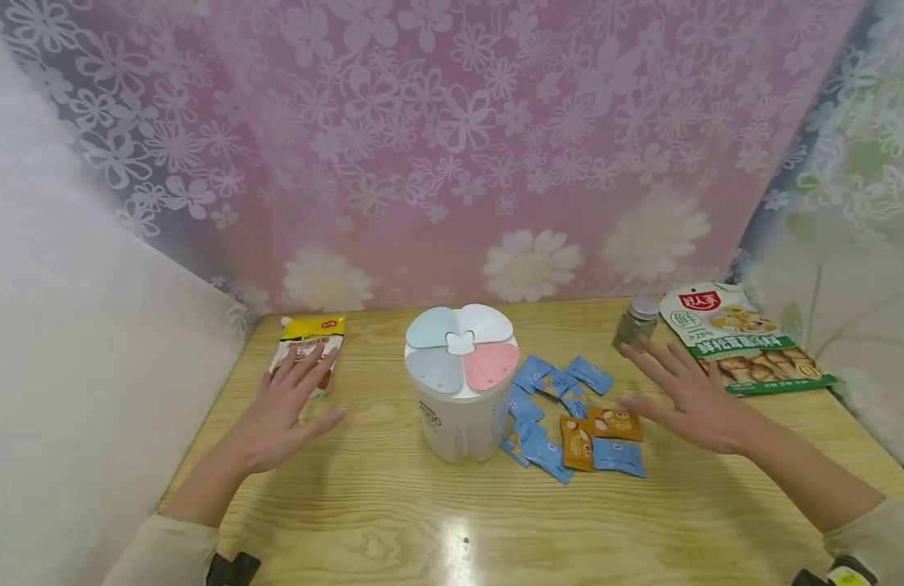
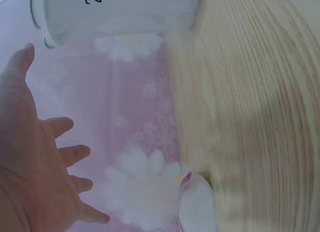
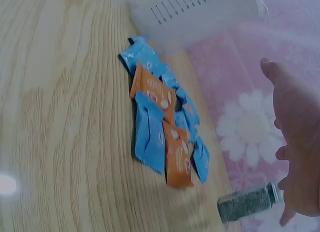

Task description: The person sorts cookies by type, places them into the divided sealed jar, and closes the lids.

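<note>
My left hand (image 1: 277, 419) and right hand (image 1: 689, 399), spread and empty, hung either side of the tub (image 1: 462, 411), best held loose so neither knocked it or the packets (image 1: 576, 443) at its right.

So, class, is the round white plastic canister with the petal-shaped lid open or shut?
The canister is shut: in the head view, its four petal flaps, pale blue, white, grey and pink, lie flat over it.
</note>
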A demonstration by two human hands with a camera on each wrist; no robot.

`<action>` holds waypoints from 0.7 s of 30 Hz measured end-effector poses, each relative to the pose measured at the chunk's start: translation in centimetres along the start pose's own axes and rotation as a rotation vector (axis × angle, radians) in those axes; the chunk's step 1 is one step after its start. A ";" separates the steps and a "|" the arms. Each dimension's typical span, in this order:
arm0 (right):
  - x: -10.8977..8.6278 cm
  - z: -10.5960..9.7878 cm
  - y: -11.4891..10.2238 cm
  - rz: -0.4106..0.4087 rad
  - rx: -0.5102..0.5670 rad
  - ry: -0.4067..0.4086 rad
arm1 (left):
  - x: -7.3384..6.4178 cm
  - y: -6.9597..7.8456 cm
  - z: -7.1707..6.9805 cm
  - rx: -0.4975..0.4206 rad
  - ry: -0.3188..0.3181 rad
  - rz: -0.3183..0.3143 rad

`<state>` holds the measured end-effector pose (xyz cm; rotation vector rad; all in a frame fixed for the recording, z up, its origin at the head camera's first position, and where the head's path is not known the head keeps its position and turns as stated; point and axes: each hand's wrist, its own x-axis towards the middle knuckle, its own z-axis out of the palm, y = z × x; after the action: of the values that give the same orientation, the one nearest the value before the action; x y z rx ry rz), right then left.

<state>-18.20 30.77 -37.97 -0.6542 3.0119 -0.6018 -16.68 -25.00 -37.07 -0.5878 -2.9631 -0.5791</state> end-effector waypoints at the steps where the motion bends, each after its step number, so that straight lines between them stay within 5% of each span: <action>1: 0.0 -0.1 -0.4 -0.008 0.034 -0.006 | 0.1 0.2 0.0 -0.008 0.007 0.014; 6: 0.3 -0.1 -2.6 -0.085 0.178 -0.031 | 0.4 1.2 0.3 -0.070 0.027 0.063; 12: 1.2 0.2 -4.6 -0.157 0.204 -0.028 | 1.5 2.8 0.5 -0.153 0.021 0.091; 21: 3.5 0.7 -7.8 -0.222 0.393 -0.077 | 3.4 5.2 0.9 -0.382 0.057 0.176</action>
<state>-18.19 22.53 -35.50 -0.9565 2.6500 -1.1094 -17.86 -18.93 -35.63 -0.8327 -2.7215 -1.1303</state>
